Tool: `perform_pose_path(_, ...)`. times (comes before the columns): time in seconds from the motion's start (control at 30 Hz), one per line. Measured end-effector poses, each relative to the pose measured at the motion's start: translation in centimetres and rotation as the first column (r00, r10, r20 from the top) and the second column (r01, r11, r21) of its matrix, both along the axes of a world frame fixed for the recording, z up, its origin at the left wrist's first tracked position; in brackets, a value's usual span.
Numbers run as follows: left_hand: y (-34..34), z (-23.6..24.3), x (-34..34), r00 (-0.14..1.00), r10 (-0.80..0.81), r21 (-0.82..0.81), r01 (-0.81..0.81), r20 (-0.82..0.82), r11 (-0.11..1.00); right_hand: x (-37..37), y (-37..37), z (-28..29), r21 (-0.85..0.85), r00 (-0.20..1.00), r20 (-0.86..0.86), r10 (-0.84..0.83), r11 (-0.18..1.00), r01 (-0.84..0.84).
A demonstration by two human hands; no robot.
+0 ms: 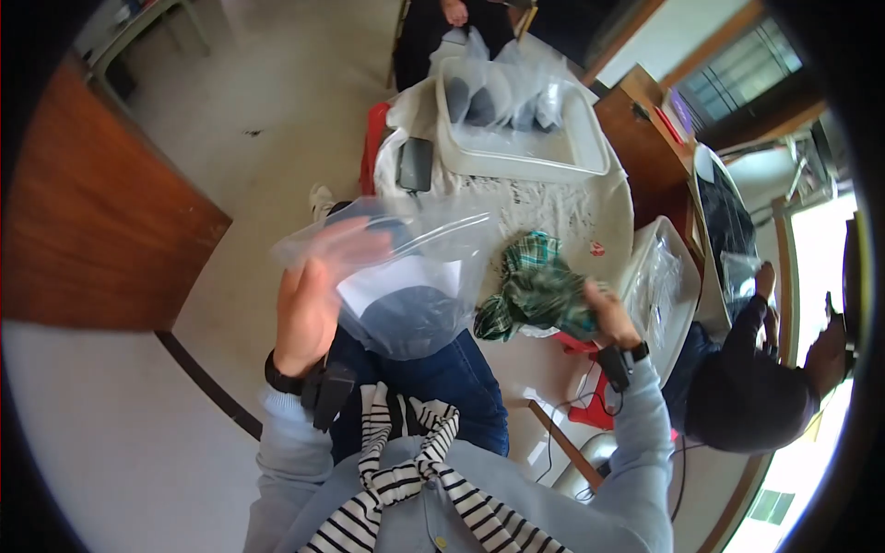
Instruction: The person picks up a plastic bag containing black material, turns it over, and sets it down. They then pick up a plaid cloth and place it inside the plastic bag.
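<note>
My left hand grips the left side of a transparent plastic bag, raised over my lap, with a dark rounded piece and a white sheet inside it. The fingers show through or behind the plastic. My right hand has its fingers around a bunched green plaid cloth, which lies at the near edge of the cloth-covered table and is partly blurred.
A white tub holds bagged dark items beside a dark flat object. Another tub holds plastic bags. One person is across the table, another works at right. A wooden panel stands left.
</note>
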State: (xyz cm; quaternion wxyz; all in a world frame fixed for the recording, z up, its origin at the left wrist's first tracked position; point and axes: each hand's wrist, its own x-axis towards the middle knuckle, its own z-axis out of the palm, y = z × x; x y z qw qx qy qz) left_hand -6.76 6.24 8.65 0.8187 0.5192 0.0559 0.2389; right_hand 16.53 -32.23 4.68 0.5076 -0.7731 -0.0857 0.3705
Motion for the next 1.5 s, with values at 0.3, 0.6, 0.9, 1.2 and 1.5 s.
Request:
perform_pose_path(0.3, 0.0, 0.8, 0.5, 0.997, -0.069, 0.208, 0.071, -0.018, 0.976, -7.7, 2.7, 9.5, 0.607, 0.912, 0.16, -0.378, 0.766, 0.211)
perform_pose_path(0.6, -1.4, 1.7, -0.5, 0.988, -0.121, 0.158, 0.104, 0.101, 0.982, -12.8, 19.0, 16.4, 0.538, 0.767, 0.642, -0.011, 0.718, -0.441)
perform_pose_path(0.9, -2.5, 2.3, -0.5, 0.964, -0.248, 0.259, 0.215, 0.101, 0.942, -12.2, 21.3, 20.7, -0.298, 0.599, 0.528, 0.602, 0.792, -0.533)
perform_pose_path(1.2, -2.3, 2.0, -0.2, 0.976, -0.194, 0.398, 0.14, 0.1, 0.907, -12.2, 23.5, 18.5, -0.431, 0.311, 0.405, 0.86, 0.479, -0.764)
perform_pose_path(1.5, -1.7, 2.2, -0.1, 0.986, -0.154, 0.504, 0.099, 0.067, 0.858, -12.2, 24.3, 17.1, -0.106, 0.649, 0.243, 0.721, 0.685, -0.721)
